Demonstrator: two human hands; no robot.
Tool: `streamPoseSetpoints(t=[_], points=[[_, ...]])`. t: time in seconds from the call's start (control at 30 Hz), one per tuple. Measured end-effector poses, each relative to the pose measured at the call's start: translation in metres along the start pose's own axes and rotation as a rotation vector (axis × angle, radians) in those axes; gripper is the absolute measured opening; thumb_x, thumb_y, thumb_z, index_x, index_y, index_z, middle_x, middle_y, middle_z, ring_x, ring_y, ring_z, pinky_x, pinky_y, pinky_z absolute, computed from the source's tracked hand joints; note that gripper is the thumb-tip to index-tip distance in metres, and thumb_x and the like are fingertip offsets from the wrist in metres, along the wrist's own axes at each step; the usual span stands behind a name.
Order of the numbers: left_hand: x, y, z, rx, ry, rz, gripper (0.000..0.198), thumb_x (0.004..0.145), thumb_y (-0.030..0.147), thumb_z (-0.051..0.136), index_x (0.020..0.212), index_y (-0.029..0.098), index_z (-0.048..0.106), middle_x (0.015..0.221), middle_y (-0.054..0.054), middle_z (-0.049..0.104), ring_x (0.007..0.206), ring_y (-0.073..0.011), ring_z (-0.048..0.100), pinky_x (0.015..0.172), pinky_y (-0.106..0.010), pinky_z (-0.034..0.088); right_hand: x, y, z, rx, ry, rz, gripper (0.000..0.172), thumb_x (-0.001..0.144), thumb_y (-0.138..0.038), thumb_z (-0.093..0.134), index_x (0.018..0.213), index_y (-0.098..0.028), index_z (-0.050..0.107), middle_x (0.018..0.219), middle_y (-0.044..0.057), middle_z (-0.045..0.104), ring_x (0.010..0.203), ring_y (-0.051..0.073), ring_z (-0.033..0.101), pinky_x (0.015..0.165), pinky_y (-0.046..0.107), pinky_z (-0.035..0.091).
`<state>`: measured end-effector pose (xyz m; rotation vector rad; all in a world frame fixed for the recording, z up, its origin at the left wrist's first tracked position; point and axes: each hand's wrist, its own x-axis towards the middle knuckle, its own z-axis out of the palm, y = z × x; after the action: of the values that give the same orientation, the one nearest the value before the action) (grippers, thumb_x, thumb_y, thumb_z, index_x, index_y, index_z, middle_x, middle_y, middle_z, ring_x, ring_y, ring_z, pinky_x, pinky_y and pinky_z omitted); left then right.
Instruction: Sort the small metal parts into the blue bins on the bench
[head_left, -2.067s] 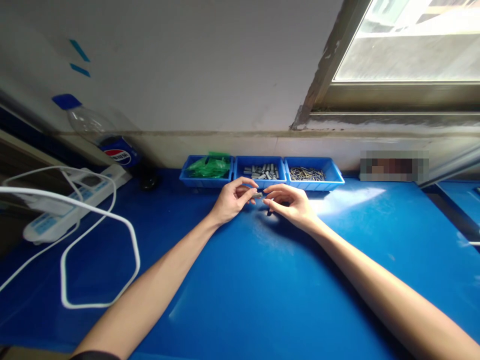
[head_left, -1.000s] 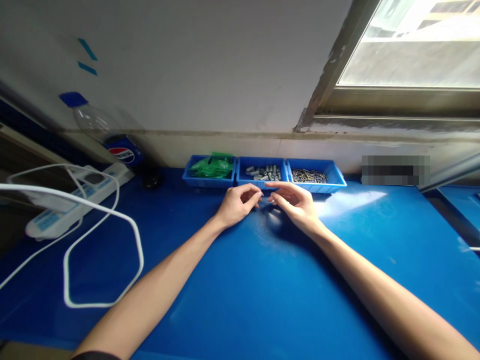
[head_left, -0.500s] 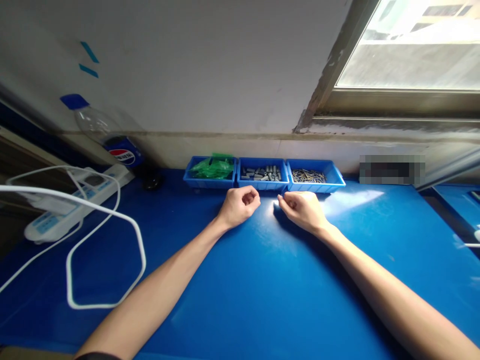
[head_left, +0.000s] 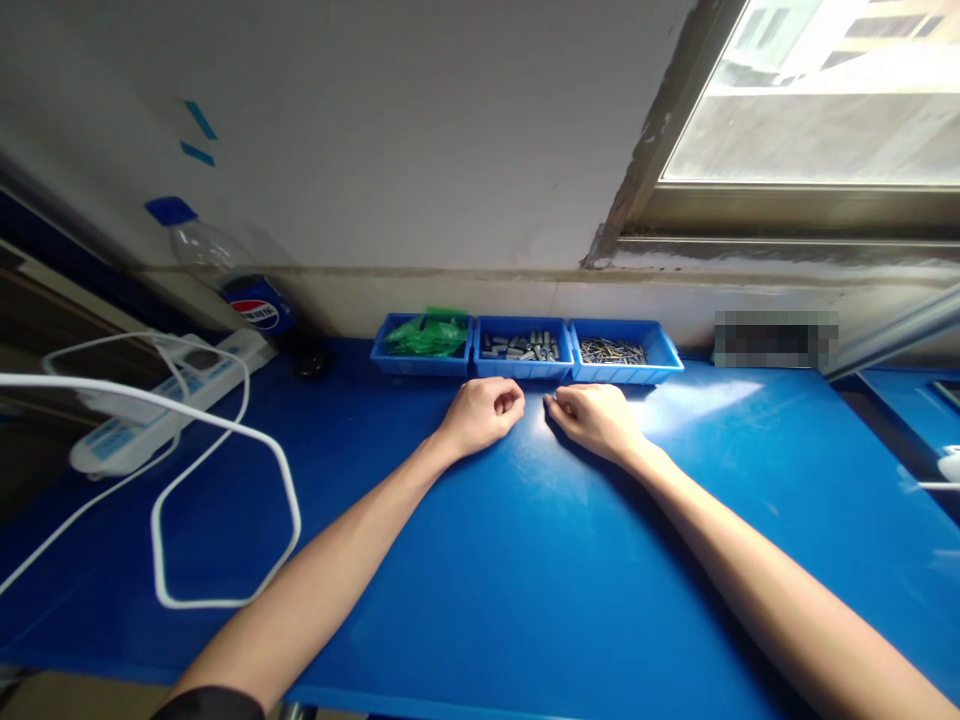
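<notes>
My left hand [head_left: 481, 417] rests on the blue table in a loose fist, its curled fingers leaving a dark hollow; nothing shows inside it. Facing it, a small gap away, my right hand [head_left: 592, 418] is also curled closed, and I see no object in it. Just behind the hands stand three blue bins in a row. The left bin [head_left: 421, 368] holds a green plastic bag [head_left: 426, 336]. Small grey metal cylinders [head_left: 529, 348] lie in the middle bin [head_left: 517, 371]. Thin screws or pins [head_left: 613, 351] fill part of the right bin [head_left: 634, 375].
On the left, a white cable [head_left: 281, 455] loops above the table [head_left: 487, 590] near a white power strip [head_left: 127, 440]. A cola bottle [head_left: 259, 305] leans by the wall. A window [head_left: 810, 140] is at the upper right, above a blurred-out patch [head_left: 776, 340].
The whole view has shifted slightly. My right hand has come a little closer to my left hand; both stay curled closed. The bins and their contents look the same.
</notes>
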<state>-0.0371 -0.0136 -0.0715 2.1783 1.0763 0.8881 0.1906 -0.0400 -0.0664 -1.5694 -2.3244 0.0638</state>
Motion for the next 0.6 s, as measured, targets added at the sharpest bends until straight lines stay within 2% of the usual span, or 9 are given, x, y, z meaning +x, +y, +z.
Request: streamPoseSetpoints(t=[0.43,0.53,0.6], points=[[-0.002,0.001,0.0,0.109,-0.006,0.051,0.012,0.093,0.021,0.063,0.084,0.017,0.071,0.073,-0.001,0.066,0.064,-0.0118,0.057,0.062,-0.024,0.043,0.001,-0.001,-0.001,-0.002,-0.017,0.008,0.042,0.101,-0.038,0.051,0.062,-0.021,0.053,0.065,0.004,0.07,0.058,0.017,0.06,0.061,0.031,0.028],[-0.005,0.006,-0.001,0.16,0.003,0.122,0.013,0.096,0.02,0.061,0.087,0.017,0.071,0.078,-0.001,0.068,0.066,-0.0125,0.059,0.065,-0.025,0.046,0.0,0.0,0.0,-0.001,-0.011,0.004,0.042,0.101,-0.037,0.051,0.063,-0.021,0.053,0.066,0.004,0.07,0.058,0.017,0.061,0.061,0.031,0.028],[-0.005,0.013,-0.004,0.223,0.038,0.226,0.015,0.099,0.02,0.058,0.094,0.017,0.072,0.088,-0.004,0.073,0.077,-0.0149,0.064,0.075,-0.027,0.052,0.0,0.0,0.001,0.001,-0.006,0.001,0.041,0.101,-0.036,0.052,0.063,-0.021,0.054,0.066,0.004,0.07,0.058,0.017,0.061,0.061,0.031,0.028]])
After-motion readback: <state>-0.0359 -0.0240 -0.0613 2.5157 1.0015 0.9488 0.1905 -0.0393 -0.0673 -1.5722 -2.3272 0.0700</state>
